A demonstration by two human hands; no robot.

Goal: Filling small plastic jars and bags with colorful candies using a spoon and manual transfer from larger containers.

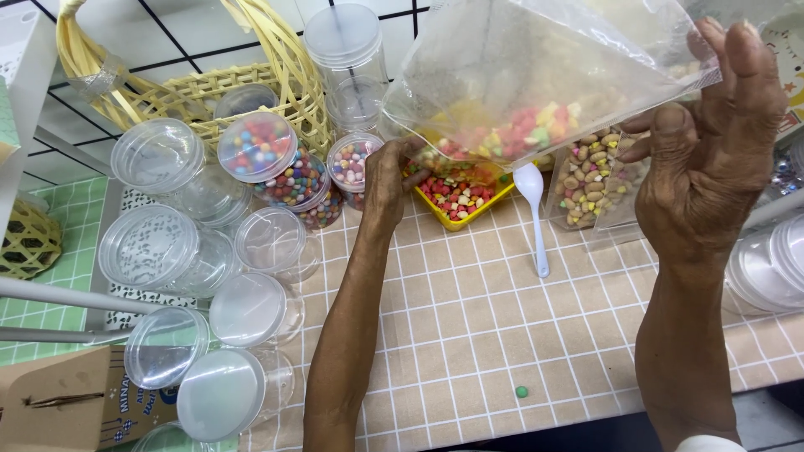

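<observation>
My right hand [712, 142] grips the upper corner of a large clear plastic bag [536, 67] and holds it tilted above the table. Colourful small candies [528, 130] lie in the bag's lower part. My left hand [387, 180] holds the bag's lower corner, just above a yellow tray [461, 219] with red, green and yellow candies in it. A white plastic spoon [534, 209] lies right of the tray. One green candy [522, 391] sits loose on the tiled tablecloth.
Several clear round jars with lids [159, 251] lie and stand at the left; some [289, 172] hold colourful candies. A woven yellow basket [193, 84] stands behind them. A bag of brown nuts [590, 180] is behind the spoon. More lidded jars [770, 268] are at the right edge.
</observation>
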